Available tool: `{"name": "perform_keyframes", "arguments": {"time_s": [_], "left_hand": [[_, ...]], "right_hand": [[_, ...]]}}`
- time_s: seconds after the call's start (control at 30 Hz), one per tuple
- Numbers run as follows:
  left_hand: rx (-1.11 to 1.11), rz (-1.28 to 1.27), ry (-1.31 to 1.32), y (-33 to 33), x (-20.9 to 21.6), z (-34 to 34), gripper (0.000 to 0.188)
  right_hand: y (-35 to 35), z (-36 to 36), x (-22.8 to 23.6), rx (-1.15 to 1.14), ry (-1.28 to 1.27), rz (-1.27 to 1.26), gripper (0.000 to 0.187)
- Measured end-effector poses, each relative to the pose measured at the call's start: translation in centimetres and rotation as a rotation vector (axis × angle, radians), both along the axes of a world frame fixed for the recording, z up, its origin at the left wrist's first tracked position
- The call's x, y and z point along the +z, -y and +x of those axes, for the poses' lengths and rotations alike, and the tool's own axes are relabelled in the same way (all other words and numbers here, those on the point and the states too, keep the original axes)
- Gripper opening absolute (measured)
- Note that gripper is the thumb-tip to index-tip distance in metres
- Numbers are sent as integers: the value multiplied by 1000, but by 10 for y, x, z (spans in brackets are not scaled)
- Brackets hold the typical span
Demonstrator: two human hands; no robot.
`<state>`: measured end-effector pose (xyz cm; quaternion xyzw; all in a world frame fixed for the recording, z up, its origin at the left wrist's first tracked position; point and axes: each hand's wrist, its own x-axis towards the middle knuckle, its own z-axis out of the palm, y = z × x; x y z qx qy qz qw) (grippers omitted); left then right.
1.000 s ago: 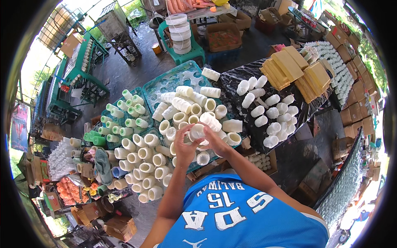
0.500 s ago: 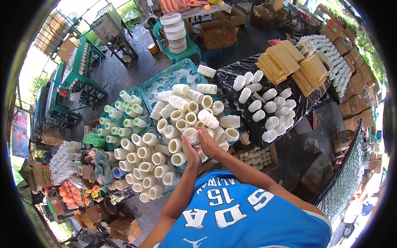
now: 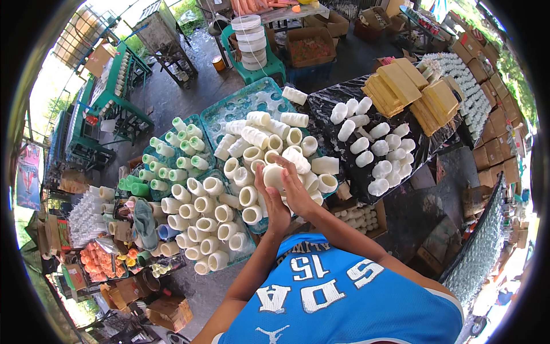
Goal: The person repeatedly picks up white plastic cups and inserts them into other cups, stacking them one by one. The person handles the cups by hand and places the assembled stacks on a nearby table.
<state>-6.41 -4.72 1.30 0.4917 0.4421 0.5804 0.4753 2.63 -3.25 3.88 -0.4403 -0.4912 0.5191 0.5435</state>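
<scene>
A cream-white, rounded candle [image 3: 274, 178] is between my two palms, just in front of my chest. My left hand [image 3: 274, 209] presses its left side, fingers stretched upward. My right hand [image 3: 299, 198] lies along the opposite side, its fingertips reaching the far end. Both palms partly hide the candle. Right behind my fingers is a heap of cream hollow candle cylinders [image 3: 252, 153], several with open ends facing me. More hollow cylinders [image 3: 203, 221] stand close together left of my hands. A spiral-ridged white piece [image 3: 295, 159] lies by my right fingertips.
Teal trays [image 3: 235, 110] lie under the pieces; green-and-white candles [image 3: 177, 146] fill the left one. White candles [image 3: 381, 150] and yellow slabs [image 3: 395, 86] cover a black-sheeted table to the right. Beyond stands a green chair [image 3: 276, 67] with stacked white rolls. A cardboard box [image 3: 375, 226] sits by my right elbow.
My hands and the candle have moved slightly up and right in the picture. My right fingers now extend farther along the candle's side. The whole view has shifted a little.
</scene>
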Motion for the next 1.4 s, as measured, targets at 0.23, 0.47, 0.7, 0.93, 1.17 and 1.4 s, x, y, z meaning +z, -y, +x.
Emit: {"name": "perform_keyframes", "arguments": {"time_s": [0.23,0.47,0.7,0.93,1.17,1.4], "left_hand": [[60,-148,469,0,51,4,69],[102,-122,423,-3,58,2,64],[182,-215,490,-20,41,-3,53],[211,-449,446,-21,7,-9,46],[30,-370,463,-7,6,-11,61],[-340,-203,449,-20,10,-46,77]], "right_hand": [[9,-17,23,-83,35,55,65],[12,-17,33,-161,-135,20,58],[12,-12,29,-305,6,32,53],[9,-16,-2,-376,-258,-170,54],[7,-2,6,-201,-146,-199,51],[-11,30,35,199,75,-221,46]]}}
